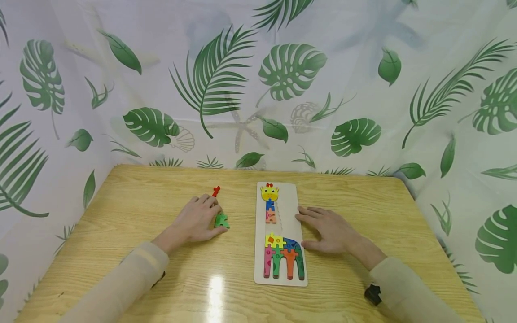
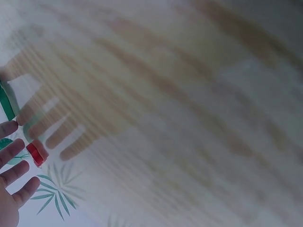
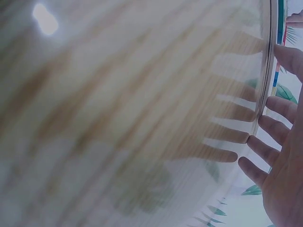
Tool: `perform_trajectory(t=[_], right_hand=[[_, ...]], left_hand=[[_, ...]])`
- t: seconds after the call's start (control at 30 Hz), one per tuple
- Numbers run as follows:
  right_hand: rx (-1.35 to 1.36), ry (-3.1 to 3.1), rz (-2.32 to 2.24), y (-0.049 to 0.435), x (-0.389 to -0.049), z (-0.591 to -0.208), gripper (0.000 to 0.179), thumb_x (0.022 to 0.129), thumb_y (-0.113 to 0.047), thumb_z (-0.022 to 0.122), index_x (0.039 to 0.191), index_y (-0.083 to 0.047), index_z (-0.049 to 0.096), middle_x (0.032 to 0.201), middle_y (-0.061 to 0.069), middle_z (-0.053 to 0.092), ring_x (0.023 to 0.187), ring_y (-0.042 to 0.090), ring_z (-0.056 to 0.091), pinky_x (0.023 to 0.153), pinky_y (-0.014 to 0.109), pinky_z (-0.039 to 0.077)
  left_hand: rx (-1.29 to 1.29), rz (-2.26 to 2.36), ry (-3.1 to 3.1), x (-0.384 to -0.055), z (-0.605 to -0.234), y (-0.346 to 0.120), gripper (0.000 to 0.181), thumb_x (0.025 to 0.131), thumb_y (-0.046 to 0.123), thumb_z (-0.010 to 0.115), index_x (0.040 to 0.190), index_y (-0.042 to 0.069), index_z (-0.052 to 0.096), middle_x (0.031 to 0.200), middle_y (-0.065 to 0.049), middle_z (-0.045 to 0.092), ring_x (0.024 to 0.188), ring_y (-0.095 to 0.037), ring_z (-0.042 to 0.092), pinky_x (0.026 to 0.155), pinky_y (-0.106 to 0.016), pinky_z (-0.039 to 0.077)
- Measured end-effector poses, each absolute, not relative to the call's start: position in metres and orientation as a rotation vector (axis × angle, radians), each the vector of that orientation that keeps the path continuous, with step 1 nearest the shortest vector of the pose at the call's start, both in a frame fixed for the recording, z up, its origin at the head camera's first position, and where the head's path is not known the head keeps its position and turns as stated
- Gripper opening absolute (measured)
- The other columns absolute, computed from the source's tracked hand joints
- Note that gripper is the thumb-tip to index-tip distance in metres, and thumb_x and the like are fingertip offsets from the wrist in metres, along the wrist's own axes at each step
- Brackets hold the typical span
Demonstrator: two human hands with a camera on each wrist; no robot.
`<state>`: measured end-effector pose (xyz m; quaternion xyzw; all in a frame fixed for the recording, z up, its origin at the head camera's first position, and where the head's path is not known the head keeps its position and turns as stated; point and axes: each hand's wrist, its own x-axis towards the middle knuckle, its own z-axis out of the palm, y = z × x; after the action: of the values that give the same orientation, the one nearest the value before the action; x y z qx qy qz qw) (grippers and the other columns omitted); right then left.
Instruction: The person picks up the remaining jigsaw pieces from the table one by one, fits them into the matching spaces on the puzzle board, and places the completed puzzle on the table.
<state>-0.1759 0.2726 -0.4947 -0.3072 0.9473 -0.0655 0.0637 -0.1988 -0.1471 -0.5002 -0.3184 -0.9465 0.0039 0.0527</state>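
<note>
A giraffe puzzle board [image 1: 288, 193] lies on the table, its yellow head, upper neck and body-and-leg pieces in place, with a bare gap in the lower neck. My left hand [image 1: 199, 220] is left of the board, fingers over a green puzzle piece [image 1: 221, 220], thumb stretched along its near side. Beyond those fingertips lies a small red piece [image 1: 216, 191], also visible as a red block [image 2: 35, 153] in the left wrist view. My right hand [image 1: 329, 229] rests with spread fingers at the board's right edge; its fingers [image 3: 277, 130] show along that edge in the right wrist view.
The wooden table [image 1: 194, 287] reflects light near its front. A white leaf-print cloth [image 1: 242, 89] hangs behind and at both sides. A black wrist device [image 1: 373, 294] shows at the right sleeve.
</note>
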Motion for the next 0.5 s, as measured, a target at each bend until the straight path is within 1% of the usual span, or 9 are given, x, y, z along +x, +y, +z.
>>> perform_trajectory(t=[0.23,0.5], right_hand=[[-0.922,2.859,-0.198,0.2722,-0.1755,-0.4938,0.08,0.095,-0.067,0.059,0.158,-0.019,0.051,0.168,0.008,0.044,0.152,0.04,0.046,0.118,0.068,0.04],[-0.925,2.864,-0.198,0.272,-0.1752,-0.4934,0.08,0.095,-0.066,0.06,0.158,-0.019,0.051,0.168,0.008,0.044,0.152,0.04,0.046,0.118,0.069,0.041]], left_hand=[[-0.98,0.026,-2.883,-0.1995,-0.5009,-0.1472,0.059,0.097,0.068,0.06,0.121,0.017,0.072,0.129,-0.009,0.068,0.126,-0.031,0.061,0.103,-0.053,0.054],[-0.979,-0.011,-2.901,-0.199,-0.5016,-0.1461,0.055,0.099,0.063,0.06,0.123,0.015,0.071,0.128,-0.009,0.068,0.124,-0.031,0.062,0.103,-0.052,0.056]])
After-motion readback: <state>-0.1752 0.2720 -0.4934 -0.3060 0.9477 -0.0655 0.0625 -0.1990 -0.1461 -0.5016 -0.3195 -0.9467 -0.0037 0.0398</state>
